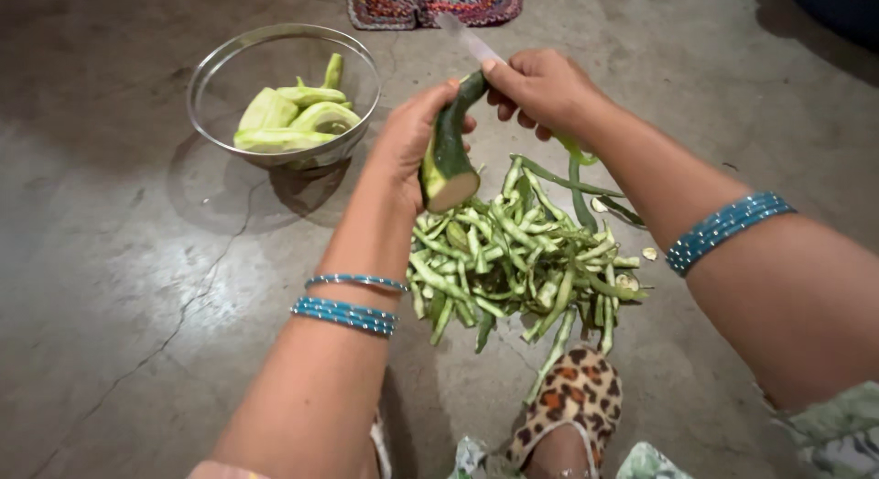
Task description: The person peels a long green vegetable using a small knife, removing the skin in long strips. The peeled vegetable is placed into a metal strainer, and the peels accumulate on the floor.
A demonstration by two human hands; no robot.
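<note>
- Gourd (449,154), dark green and long, sits just above the middle of the frame with its pale cut end pointing down toward the camera and its narrow end rising toward the top of the frame.
- The left hand (407,145) is wrapped around the gourd from the left side of the frame, fingers closed on its lower half.
- The right hand (540,90) is closed on a pale-handled peeler or knife (467,41) at the gourd's upper end; its working edge is hidden, so I cannot tell which tool it is.
- The gourd's long axis runs steeply from upper right to lower left, so the tool lies at the far tip and the cut face is nearest the camera.
- A pile of green peel strips (522,259) lies on the concrete floor (119,277) directly below both hands.
- A glass bowl (212,85) at the upper left of the frame holds peeled, pale green pieces (288,122), well apart from the hands.
- A leopard-print slipper (572,401) shows at the bottom edge, touching the pile.
</note>
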